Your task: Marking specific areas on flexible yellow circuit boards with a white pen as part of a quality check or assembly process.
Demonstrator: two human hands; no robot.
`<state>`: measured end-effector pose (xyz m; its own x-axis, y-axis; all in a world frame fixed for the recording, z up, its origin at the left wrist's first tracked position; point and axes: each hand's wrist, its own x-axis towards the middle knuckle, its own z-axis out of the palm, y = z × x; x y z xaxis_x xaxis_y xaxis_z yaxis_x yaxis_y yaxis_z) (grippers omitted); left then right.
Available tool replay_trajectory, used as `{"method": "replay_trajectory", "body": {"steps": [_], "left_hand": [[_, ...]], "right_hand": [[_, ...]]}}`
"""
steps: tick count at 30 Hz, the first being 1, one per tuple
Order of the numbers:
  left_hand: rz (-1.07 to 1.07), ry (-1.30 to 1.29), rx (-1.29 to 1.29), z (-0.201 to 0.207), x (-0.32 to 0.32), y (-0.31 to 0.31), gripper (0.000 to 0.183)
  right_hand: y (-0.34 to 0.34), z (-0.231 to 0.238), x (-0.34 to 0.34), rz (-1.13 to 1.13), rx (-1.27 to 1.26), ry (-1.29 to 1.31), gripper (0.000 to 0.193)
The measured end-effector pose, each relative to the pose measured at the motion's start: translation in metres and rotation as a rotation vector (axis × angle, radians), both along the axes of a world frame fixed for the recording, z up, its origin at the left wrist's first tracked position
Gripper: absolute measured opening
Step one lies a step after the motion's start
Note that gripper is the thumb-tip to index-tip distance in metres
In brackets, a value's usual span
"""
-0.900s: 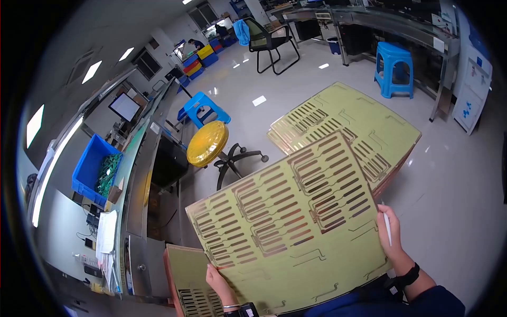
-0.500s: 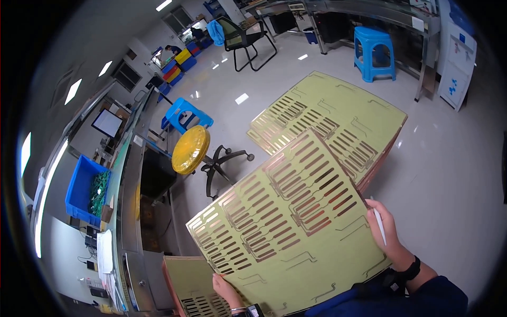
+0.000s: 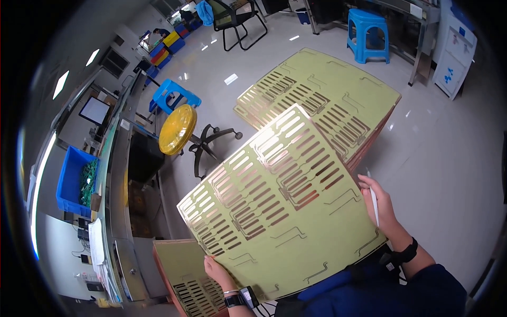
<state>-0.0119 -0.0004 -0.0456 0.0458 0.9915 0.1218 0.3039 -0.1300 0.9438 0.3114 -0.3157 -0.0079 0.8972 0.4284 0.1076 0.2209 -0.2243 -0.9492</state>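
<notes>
We hold a green patterned panel (image 3: 280, 214) tilted across the centre of the frame, one hand at each side. Our left hand (image 3: 217, 272), lower centre, is closed on its left edge; the fingers beneath are hidden, so we cannot tell how they are placed. Our right hand (image 3: 381, 207), right of centre, is partly curled at the opposite edge, gripping it along with a slim white pen-like tool (image 3: 374, 205) whose far tip is hard to make out. Our panel covers the near corner of a stack of similar panels (image 3: 364, 87) in the upper right; another stack (image 3: 177, 256), lower left, is partly covered by the panel and our left forearm. Glare washes out some copper strips. Green pieces in the blue bin (image 3: 70, 182) at left blur together, and the black chair (image 3: 232, 20) is cut off above.
</notes>
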Motion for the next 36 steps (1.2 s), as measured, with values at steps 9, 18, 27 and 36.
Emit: {"method": "replay_trajectory", "body": {"steps": [9,18,27,36], "left_hand": [[0.009,0.040,-0.025,-0.015,-0.002,0.006,0.036],[0.012,0.051,0.004,-0.022,-0.002,0.013,0.037],[0.052,-0.076,0.064,-0.017,-0.009,0.013,0.026],[-0.192,-0.370,-0.770,0.006,-0.076,-0.034,0.025]], "right_hand": [[-0.017,-0.008,-0.017,0.001,-0.120,-0.137,0.027],[-0.014,-0.023,-0.015,-0.011,-0.129,-0.197,0.024],[-0.018,-0.019,-0.010,0.084,0.053,0.184,0.027],[-0.019,-0.012,-0.005,0.112,0.201,0.428,0.034]]}}
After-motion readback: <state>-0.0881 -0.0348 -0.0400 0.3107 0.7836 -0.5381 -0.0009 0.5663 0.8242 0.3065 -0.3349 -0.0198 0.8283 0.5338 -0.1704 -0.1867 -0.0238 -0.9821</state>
